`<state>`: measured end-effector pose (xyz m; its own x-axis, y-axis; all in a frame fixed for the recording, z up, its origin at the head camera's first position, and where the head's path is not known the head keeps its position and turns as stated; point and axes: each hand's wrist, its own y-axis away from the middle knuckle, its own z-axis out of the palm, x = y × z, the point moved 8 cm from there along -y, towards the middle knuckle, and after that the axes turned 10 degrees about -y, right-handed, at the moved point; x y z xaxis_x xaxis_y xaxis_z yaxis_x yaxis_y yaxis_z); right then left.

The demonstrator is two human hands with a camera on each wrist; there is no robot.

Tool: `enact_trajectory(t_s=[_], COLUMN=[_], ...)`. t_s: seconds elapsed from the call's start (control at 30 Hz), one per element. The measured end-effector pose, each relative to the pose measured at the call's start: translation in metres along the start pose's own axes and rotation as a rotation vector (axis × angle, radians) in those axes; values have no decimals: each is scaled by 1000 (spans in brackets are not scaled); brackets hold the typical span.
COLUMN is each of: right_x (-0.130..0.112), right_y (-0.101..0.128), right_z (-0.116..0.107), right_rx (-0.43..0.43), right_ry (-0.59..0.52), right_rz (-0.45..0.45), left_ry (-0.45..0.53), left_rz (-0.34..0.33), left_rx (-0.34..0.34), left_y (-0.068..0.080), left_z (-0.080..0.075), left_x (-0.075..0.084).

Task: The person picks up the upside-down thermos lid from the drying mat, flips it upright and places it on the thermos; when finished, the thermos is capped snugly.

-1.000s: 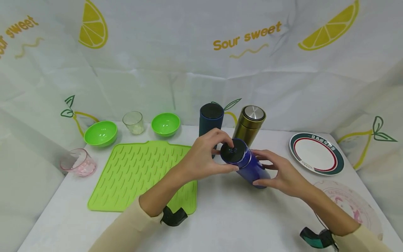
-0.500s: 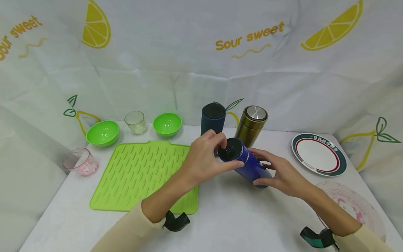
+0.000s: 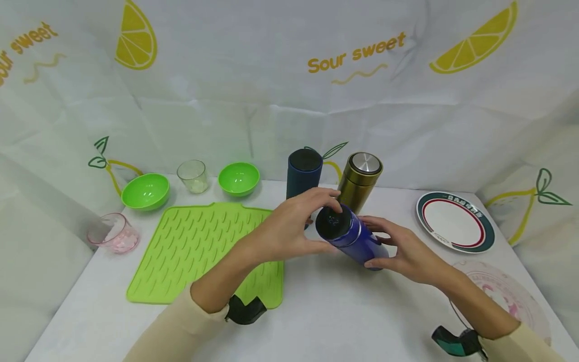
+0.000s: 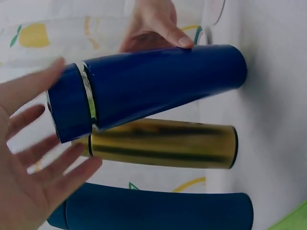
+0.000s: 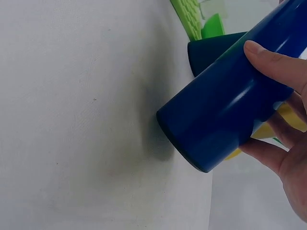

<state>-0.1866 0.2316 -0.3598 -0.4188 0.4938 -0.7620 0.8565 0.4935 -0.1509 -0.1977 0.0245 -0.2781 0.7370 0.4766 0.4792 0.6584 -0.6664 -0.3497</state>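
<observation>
A blue thermos [image 3: 362, 246] with a dark-topped lid [image 3: 333, 222] leans to the left over the white table. My right hand [image 3: 404, 251] holds its body, thumb on the near side and fingers on the far side. My left hand [image 3: 294, 226] is around the lid with its fingers spread; in the left wrist view the thumb is at the edge of the blue lid [image 4: 72, 105] and the other fingers look loose. Only the lower body of the blue thermos [image 5: 230, 96] shows well in the right wrist view. Behind it stand a gold thermos [image 3: 357, 186] and a dark teal thermos [image 3: 304, 173].
To the left lies a green ridged mat [image 3: 203, 251]. Behind and beside it are two green bowls [image 3: 146, 192], a clear glass [image 3: 192, 176] and a pinkish glass [image 3: 118, 236]. At right are a green-rimmed plate [image 3: 454, 221] and a pale pink-patterned plate [image 3: 534, 301].
My left hand turned about the lid, fingers curling inward half a second ago, and now spreads with its thumb drawn back. My right hand keeps its hold; the thermos has barely shifted.
</observation>
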Motion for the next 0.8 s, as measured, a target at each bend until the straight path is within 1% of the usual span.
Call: enact_trajectory(t_s=[0.07,0.13,0.17,0.23,0.27,0.3,0.37,0.43,0.5,0.53,0.6,0.63,0.7,0.8], right_x=[1,1,1,1,1,1,0,-1,-2,-2,-2,-2,-2,-2], right_y=[0,0,0,0,0,0,1,1,2,2,1,1,0,-1], right_z=[0,0,0,0,0,0,0,0,0,0,0,0,1,0], right_rx=[-7,-12,-14,-15,-13,-11,-8,-5,0,0,-2,-4,-11,-18], right_ry=[-2,2,3,7,10,11,19,34,44,48,47,43,33,20], right_rz=[7,13,13,14,10,3,-13,-30,-44,-45,-45,-43,-35,-33], left_ry=[-90,-173,-200,-220,-210,-177,-113,-45,3,7,15,5,-43,-167], left_rz=[-42,-87,-101,-100,-88,-67,0,71,130,151,163,157,117,10], left_rx=[29,43,44,27,14,-1,-39,-90,-137,-153,-171,-163,-118,-15], left_y=[1,1,0,-1,-2,-3,-3,-4,-3,-3,-2,-2,-2,-3], left_z=[-2,-2,-2,0,0,0,0,0,0,0,0,0,-1,-4], left_x=[1,2,2,4,5,6,9,12,15,16,17,17,16,11])
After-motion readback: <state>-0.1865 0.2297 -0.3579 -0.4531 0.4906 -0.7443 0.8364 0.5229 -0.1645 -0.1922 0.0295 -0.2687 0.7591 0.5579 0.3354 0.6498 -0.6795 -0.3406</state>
